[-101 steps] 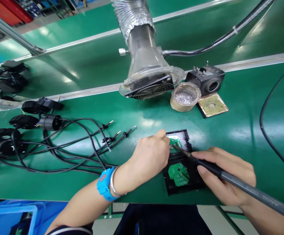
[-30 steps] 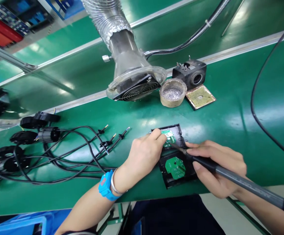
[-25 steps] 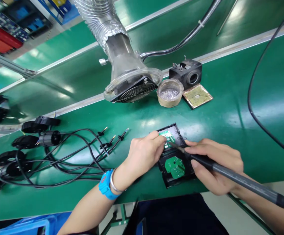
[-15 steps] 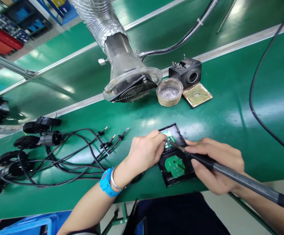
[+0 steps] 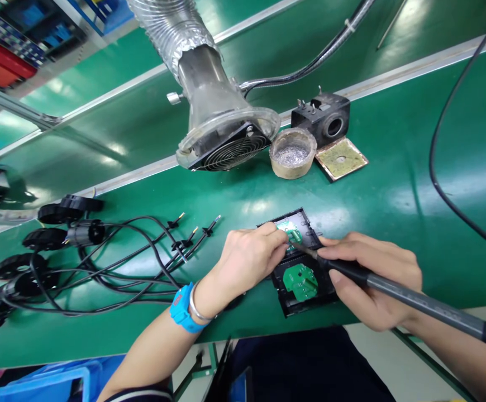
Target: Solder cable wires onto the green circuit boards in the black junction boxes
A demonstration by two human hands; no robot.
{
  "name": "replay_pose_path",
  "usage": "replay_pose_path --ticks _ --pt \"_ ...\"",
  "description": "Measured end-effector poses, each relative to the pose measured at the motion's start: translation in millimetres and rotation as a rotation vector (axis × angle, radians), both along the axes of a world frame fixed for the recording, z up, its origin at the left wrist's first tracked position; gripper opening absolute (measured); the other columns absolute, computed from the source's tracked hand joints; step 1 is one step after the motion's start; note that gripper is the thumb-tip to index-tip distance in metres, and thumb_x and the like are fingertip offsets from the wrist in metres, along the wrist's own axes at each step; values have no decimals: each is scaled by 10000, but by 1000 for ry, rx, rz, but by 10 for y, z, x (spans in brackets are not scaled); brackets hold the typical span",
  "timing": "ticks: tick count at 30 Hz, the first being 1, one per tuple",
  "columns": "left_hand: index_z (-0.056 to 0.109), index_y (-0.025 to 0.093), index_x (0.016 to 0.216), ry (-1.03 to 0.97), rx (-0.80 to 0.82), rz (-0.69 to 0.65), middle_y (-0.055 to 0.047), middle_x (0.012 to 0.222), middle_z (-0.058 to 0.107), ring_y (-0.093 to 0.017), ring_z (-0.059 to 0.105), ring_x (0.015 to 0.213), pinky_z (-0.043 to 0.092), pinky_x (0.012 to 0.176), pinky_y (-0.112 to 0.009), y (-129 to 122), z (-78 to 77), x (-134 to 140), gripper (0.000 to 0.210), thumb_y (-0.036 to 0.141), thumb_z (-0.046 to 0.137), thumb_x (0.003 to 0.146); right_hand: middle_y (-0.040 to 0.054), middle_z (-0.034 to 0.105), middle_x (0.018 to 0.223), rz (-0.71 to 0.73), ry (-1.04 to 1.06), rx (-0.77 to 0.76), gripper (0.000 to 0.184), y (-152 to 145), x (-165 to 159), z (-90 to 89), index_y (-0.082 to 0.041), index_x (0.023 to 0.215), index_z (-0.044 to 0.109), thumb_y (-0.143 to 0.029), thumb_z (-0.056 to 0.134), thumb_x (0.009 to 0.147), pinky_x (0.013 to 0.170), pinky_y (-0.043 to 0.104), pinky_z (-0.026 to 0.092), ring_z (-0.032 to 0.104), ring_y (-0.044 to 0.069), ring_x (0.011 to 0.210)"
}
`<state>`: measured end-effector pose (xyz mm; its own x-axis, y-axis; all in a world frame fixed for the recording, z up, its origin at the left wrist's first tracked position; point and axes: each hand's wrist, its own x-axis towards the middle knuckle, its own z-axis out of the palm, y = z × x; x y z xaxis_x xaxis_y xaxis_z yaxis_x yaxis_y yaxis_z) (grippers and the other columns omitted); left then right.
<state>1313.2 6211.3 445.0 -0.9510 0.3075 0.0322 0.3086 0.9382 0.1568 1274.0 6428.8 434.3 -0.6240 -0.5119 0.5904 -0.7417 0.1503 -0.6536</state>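
My right hand (image 5: 377,276) grips a soldering iron (image 5: 419,304). The iron's tip reaches the upper green circuit board (image 5: 295,231), which sits in an open black plastic case (image 5: 284,307). At that board's left edge my left hand (image 5: 251,254) is closed in a pinch; whatever lies between its fingertips is hidden. A second green circuit board (image 5: 299,283) rests in the lower half of the case, nearer to me. The left fingers cover part of the upper board.
Beyond the case hangs a fume extractor hood (image 5: 230,134). Beside it stand a round pot (image 5: 293,156) of silvery bits, a black iron holder (image 5: 327,120) and a yellowish sponge tray (image 5: 341,159). Black cables (image 5: 134,279) with round black parts cover the left side. A cord (image 5: 436,167) hangs at right.
The view has shifted slightly. Both hands stay at the upper board in nearly the same pose, the soldering iron still in my right hand.
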Motion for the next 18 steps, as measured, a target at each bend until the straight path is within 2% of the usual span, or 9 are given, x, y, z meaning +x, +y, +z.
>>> replay_pose_path --ticks 6,8,11,18 --pt "625 230 930 -21 58 3 32 818 622 -91 564 643 318 500 -243 -2 6 -25 177 298 461 930 19 589 688 -14 2 25 253 -8 -5 11 -180 985 636 -115 550 757 544 258 524 551 115 578" --pt "620 229 930 -36 69 5 35 821 617 -91 565 650 328 510 -243 3 13 -32 169 293 464 927 23 592 687 -4 6 18 252 -12 -8 13 -159 976 642 -108 556 745 579 268 542 561 115 590" --pt "609 231 925 -53 59 15 37 834 611 -95 568 657 329 512 -247 9 14 -31 174 300 450 933 33 612 706 7 8 24 255 -13 -12 10 -136 973 651 -109 563 735 638 294 565 588 123 620" --pt "597 228 920 -37 33 0 31 826 604 -101 560 635 329 505 -256 11 -3 -35 192 307 423 943 30 644 730 -22 19 44 264 -9 -12 9 -178 989 644 -115 564 745 607 271 564 631 136 642"
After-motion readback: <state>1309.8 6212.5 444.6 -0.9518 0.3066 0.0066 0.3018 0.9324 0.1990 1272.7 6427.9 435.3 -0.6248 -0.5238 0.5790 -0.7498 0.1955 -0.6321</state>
